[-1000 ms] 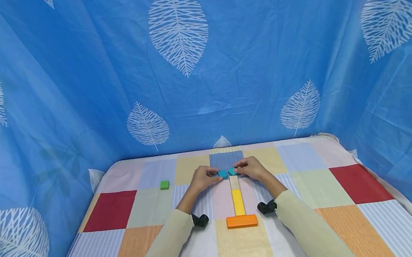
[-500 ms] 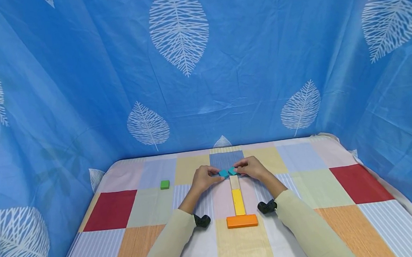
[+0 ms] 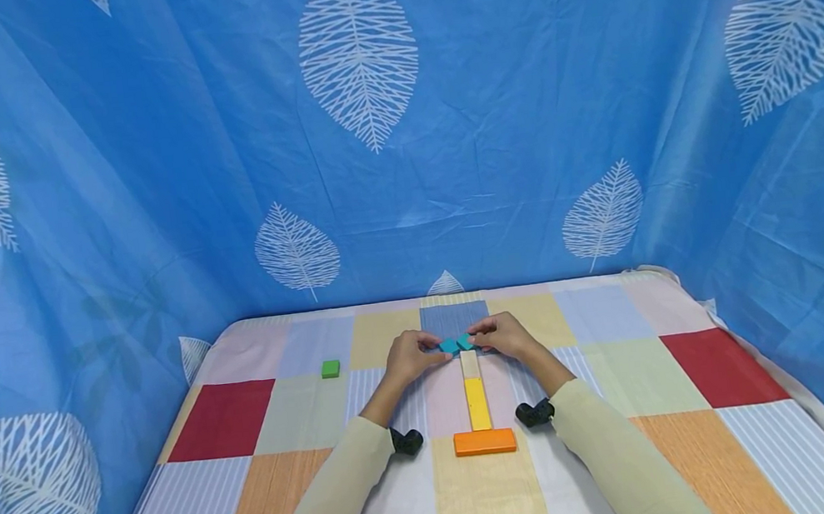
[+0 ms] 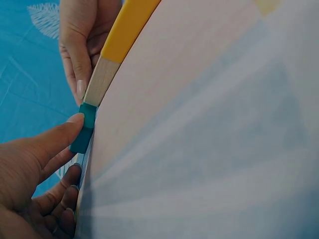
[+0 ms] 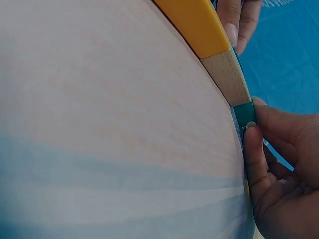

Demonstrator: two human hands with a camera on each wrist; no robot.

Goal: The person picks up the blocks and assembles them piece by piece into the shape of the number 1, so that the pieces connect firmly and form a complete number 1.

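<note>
Two teal blocks point(image 3: 457, 343), partly hidden, seem pinched by the left hand point(image 3: 409, 358) and right hand point(image 3: 505, 336).

A teal block point(image 4: 83, 130) is touched at its side by the thumb of the left hand point(image 4: 30, 184), whose other fingers are curled below it. A pale wooden block point(image 4: 101, 80) is seen just beyond the teal one, followed by a yellow block point(image 4: 128, 27). The right hand point(image 4: 82, 42) is laid beside the wooden block.
</note>
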